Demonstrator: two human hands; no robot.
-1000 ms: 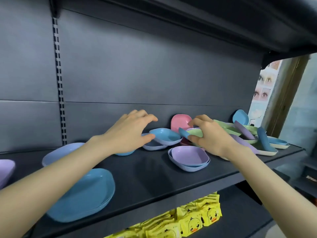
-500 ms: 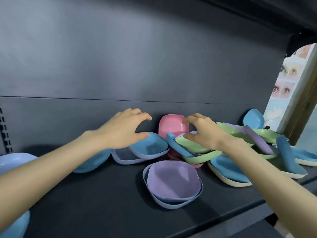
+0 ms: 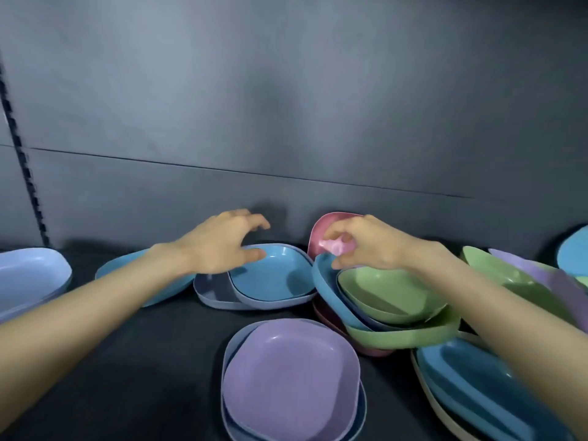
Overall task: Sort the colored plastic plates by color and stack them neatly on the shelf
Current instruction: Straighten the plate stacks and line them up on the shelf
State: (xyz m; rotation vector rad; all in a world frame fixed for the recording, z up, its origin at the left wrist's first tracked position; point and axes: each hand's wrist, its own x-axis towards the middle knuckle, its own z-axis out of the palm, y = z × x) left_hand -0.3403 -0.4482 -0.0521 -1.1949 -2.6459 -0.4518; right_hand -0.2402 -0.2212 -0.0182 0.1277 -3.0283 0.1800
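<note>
Shifts right hand (image 3: 372, 249) off green plate (image 3: 391, 291) to pinch pink plate (image 3: 319, 235); holds left hand (image 3: 219, 246) released above blue plate (image 3: 273, 276).

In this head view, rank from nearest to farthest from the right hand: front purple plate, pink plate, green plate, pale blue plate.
1. pink plate: at the back, pinched by the right hand.
2. green plate: just below.
3. purple plate: front centre.
4. pale blue plate: far left.
</note>
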